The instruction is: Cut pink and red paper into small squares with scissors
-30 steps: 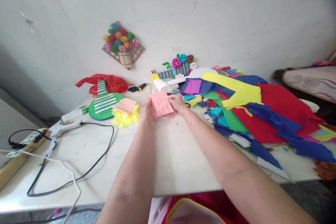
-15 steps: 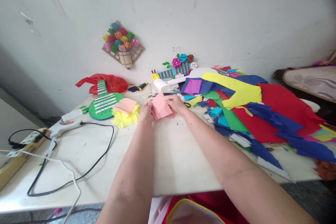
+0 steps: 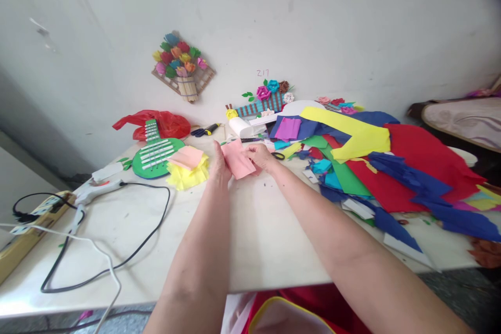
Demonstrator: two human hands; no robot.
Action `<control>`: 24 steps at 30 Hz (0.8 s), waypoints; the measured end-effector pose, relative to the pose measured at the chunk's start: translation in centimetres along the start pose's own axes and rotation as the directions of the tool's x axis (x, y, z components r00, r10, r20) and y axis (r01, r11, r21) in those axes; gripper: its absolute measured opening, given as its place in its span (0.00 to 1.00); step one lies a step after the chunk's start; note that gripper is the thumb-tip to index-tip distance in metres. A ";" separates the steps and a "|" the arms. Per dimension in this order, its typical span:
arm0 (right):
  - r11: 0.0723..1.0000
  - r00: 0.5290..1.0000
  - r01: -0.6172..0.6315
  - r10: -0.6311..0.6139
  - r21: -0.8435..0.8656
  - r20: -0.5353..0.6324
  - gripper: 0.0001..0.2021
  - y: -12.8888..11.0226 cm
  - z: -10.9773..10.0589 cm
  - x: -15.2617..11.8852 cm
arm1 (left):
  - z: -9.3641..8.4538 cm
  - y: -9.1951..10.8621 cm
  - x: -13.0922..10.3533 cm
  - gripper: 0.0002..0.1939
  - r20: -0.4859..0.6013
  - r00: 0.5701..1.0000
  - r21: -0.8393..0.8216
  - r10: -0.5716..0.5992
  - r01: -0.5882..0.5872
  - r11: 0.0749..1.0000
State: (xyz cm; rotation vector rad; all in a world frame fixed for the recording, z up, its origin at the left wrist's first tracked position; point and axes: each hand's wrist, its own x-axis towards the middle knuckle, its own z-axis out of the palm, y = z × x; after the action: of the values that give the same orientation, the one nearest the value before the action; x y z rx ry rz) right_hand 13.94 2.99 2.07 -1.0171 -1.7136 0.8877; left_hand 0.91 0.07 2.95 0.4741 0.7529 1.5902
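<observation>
Pink crepe paper pieces (image 3: 238, 160), squarish and apparently layered, are between my two hands above the table. My left hand (image 3: 221, 166) supports the left side of the paper, its thumb raised and its other fingers mostly hidden behind the sheet. On the right side, my right hand (image 3: 259, 156) pinches the paper between thumb and fingertips. Left of my left hand, more pink paper (image 3: 187, 157) lies on top of crumpled yellow paper (image 3: 188, 176). Scissors (image 3: 278, 156) with dark handles lie partly covered just beyond my right hand.
A green paper guitar (image 3: 156, 159) and red plastic bag (image 3: 168, 124) are at the left back. A glue gun (image 3: 99, 191) with a black cord (image 3: 146, 242) lies near a power strip (image 3: 33, 232). Coloured paper sheets (image 3: 415, 167) cover the right side; pliers (image 3: 207, 129) lie behind.
My left thumb has lifted off the paper and now points up. My right fingers have shifted slightly left over the paper, which has turned a little.
</observation>
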 end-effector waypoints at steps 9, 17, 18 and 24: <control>1.000 1.000 -0.003 0.002 0.007 0.030 0.09 -0.4 -0.1 -0.2 | -0.9 -0.8 1.0 0.10 -0.015 0.995 0.066 0.097 -0.096 0.993; 0.983 0.997 -0.063 0.055 0.170 0.050 0.18 -1.0 0.0 -0.8 | -1.0 -0.8 0.8 0.12 0.042 0.983 0.071 0.176 -0.179 0.981; 0.978 0.996 -0.076 0.066 0.197 0.055 0.20 -1.1 0.0 -0.9 | -1.0 -0.8 0.7 0.12 0.066 0.982 0.076 0.175 -0.180 0.981; 0.972 0.999 -0.032 0.032 0.232 0.004 0.19 -1.0 0.1 -0.7 | -0.6 -1.0 0.2 0.16 0.191 0.972 0.137 0.137 -0.164 0.977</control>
State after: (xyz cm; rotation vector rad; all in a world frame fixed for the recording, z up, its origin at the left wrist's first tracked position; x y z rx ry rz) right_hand 13.74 1.95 2.65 -0.8887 -1.5547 1.0813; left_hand 1.18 0.18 1.77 0.7932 0.7154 1.6106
